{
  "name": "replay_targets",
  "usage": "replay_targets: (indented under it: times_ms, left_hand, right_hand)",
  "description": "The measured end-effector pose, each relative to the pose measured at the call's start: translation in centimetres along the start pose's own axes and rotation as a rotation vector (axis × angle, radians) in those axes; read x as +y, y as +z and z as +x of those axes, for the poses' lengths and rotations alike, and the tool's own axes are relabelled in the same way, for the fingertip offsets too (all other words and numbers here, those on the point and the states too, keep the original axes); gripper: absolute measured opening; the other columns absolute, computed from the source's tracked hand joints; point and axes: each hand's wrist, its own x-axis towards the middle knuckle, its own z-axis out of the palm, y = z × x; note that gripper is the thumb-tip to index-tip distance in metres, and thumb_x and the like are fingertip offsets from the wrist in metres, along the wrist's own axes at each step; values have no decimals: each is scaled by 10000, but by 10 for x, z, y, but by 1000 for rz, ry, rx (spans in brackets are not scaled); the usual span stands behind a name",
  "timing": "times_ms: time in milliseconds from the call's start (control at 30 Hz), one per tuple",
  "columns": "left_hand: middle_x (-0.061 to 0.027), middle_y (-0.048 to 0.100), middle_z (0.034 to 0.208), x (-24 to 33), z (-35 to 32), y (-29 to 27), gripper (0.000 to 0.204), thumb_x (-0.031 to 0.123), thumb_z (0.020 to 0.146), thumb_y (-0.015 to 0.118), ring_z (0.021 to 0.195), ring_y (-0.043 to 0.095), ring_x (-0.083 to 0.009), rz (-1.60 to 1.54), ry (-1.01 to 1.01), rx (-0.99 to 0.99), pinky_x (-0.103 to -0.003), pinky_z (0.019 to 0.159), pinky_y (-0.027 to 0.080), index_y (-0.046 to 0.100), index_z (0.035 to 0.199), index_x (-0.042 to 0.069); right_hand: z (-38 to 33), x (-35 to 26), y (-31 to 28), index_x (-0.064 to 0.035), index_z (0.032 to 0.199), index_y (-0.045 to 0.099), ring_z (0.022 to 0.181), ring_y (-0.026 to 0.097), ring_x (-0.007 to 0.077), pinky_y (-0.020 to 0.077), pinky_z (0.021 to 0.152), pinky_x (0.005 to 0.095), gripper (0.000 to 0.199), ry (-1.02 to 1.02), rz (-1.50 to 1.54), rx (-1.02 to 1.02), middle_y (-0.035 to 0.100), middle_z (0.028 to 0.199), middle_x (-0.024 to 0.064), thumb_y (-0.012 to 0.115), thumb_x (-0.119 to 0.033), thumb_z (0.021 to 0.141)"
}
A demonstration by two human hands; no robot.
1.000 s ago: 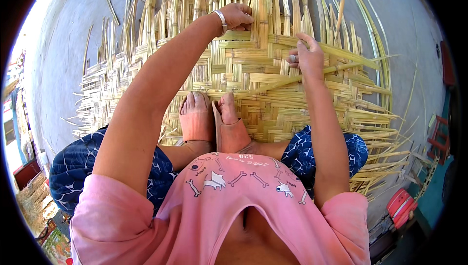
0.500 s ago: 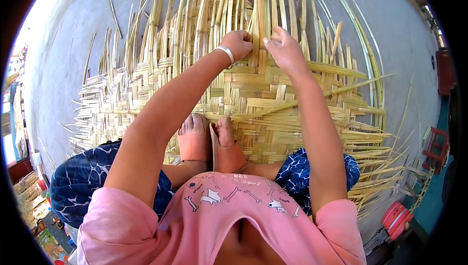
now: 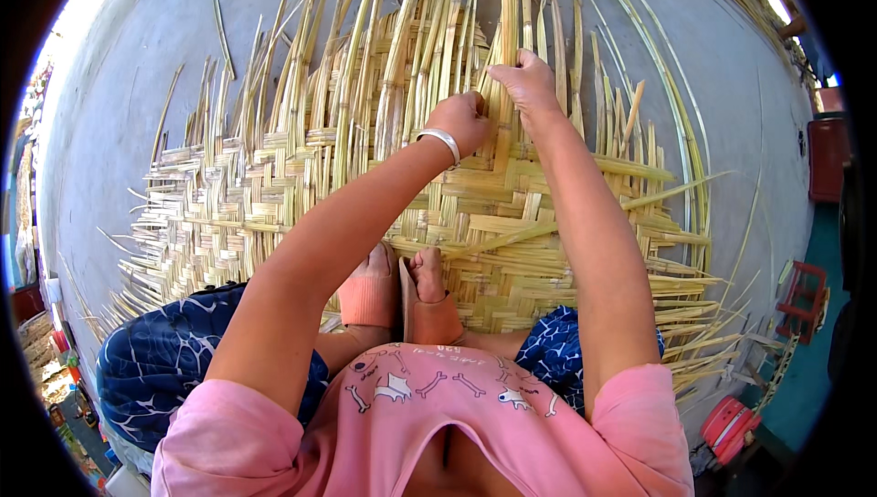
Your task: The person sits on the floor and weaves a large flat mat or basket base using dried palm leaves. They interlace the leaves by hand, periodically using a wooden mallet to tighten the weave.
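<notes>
A half-woven mat of flat bamboo strips (image 3: 274,195) lies on the grey floor, with loose strip ends (image 3: 402,31) fanning away at the far side. Both arms reach forward over it. My left hand (image 3: 461,121), a silver bangle on its wrist, is closed around upright strips at the weave's far edge. My right hand (image 3: 530,81) sits just beside it and grips a neighbouring bamboo strip (image 3: 507,4). My bare feet (image 3: 402,291) rest on the near part of the mat.
The grey concrete floor (image 3: 128,95) surrounds the mat. Long thin bamboo slivers (image 3: 681,113) curve along the right side. A small red stool (image 3: 804,301) and a red object (image 3: 731,424) stand at the right edge. Clutter lies at the lower left.
Both hands have moved farther away across the mat, from the woven middle to the loose upright strips. The right hand has come in beside the left hand.
</notes>
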Motion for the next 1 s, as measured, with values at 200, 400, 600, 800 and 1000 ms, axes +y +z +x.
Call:
replay_targets:
  times_ms: [200, 400, 600, 800, 1000]
  left_hand:
    - [-197, 645, 773, 7, -9, -2, 186, 169, 754, 587, 730, 624, -357, 128, -3, 57, -410, 706, 504, 625, 871, 30]
    - [-172, 661, 799, -4, -3, -7, 267, 167, 798, 592, 716, 647, -289, -28, 63, -36, -367, 673, 511, 618, 1000, -5]
    - [-28, 641, 893, -19, 18, -24, 238, 176, 895, 603, 705, 636, -100, -775, -232, -282, -228, 588, 493, 598, 1087, 35]
    - [-15, 646, 877, -31, 24, -25, 221, 217, 880, 639, 701, 629, -101, -934, -275, -351, -234, 620, 507, 613, 1034, 60]
    - [-19, 676, 815, -21, 19, -33, 220, 248, 842, 683, 675, 649, -100, -591, -237, -479, -229, 586, 507, 628, 956, 68]
  right_hand:
    - [1, -9, 7, 39, 979, 599, 741, 574, 183, 469, 673, 319, 312, 99, 159, -68, 616, 833, 97, 669, -28, 682]
    - [6, -10, 4, 29, 1004, 593, 763, 584, 195, 473, 703, 322, 319, 80, 138, -89, 625, 854, 105, 657, -18, 695]
    - [13, -1, -1, 6, 996, 591, 800, 598, 197, 485, 717, 336, 257, 121, 227, -214, 640, 893, 102, 659, -47, 753]
    - [20, 6, -12, -3, 1066, 544, 899, 624, 202, 521, 819, 341, 260, 213, 438, -389, 636, 997, 118, 626, -81, 832]
    - [26, 19, -15, -12, 1095, 539, 934, 631, 221, 509, 871, 359, 263, 187, 483, -397, 638, 1020, 126, 614, -95, 857]
